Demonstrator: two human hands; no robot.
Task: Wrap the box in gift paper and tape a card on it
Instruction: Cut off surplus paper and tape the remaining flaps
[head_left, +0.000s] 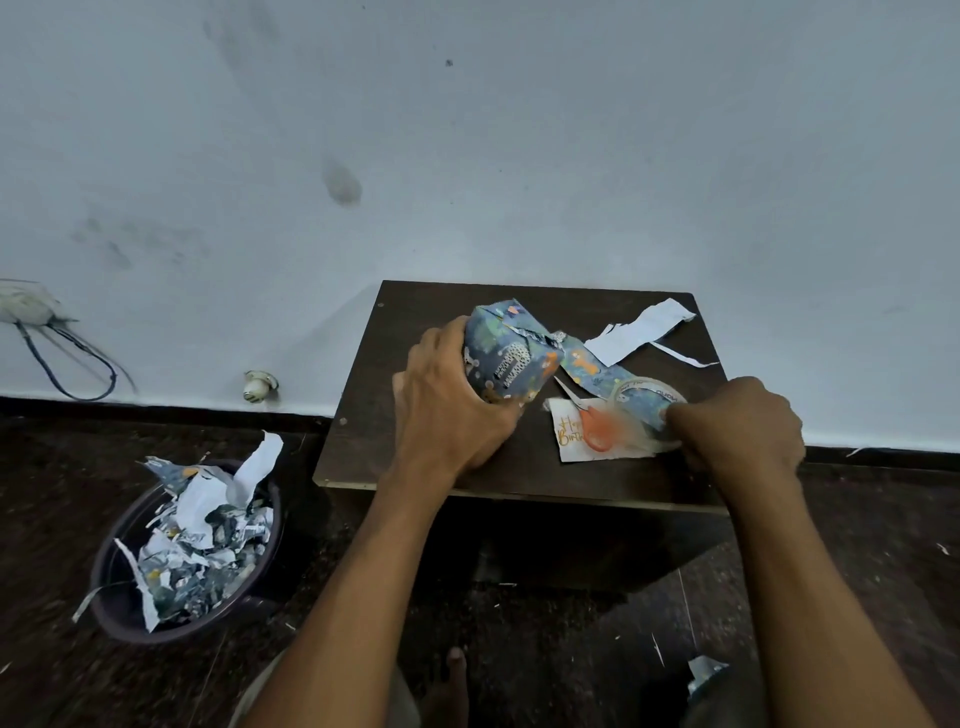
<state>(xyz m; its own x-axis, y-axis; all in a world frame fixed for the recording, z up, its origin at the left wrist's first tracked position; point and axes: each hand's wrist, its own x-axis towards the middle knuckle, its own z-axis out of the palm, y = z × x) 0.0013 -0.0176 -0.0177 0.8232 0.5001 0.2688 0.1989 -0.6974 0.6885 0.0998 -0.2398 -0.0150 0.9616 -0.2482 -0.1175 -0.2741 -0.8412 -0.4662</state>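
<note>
Risk of tearing the loose paper flap (589, 366) beside the box (506, 353): left hand (452, 410) clasping box mid-table (415, 457), right hand (737, 423) pinching tape roll (649, 397) over card (571, 434).

The light was dim, cool and even, with only a soft shadow under my table (363, 395), no glare, wide-angle bending at the edges, and motion blur smearing my right hand (737, 423) and the orange scissors (605, 428).
</note>
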